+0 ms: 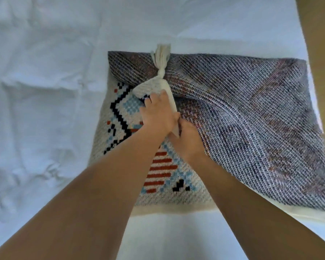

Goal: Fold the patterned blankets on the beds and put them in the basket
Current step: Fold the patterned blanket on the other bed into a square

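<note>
A patterned knitted blanket (242,113) lies partly folded on the white bed, its grey-blue back side turned up on the right and its cream front with black, blue and red pattern (124,113) showing on the left. A cream corner with a tassel (160,59) is folded over the middle. My left hand (158,111) grips this corner flap, fingers curled over its edge. My right hand (188,139) sits just below it and holds the lower end of the same cream flap. The basket is out of view.
The white sheet (45,91) of the bed is wrinkled on the left and spreads all around the blanket. A tan surface (319,53) runs along the right edge of the view, beyond the bed's side.
</note>
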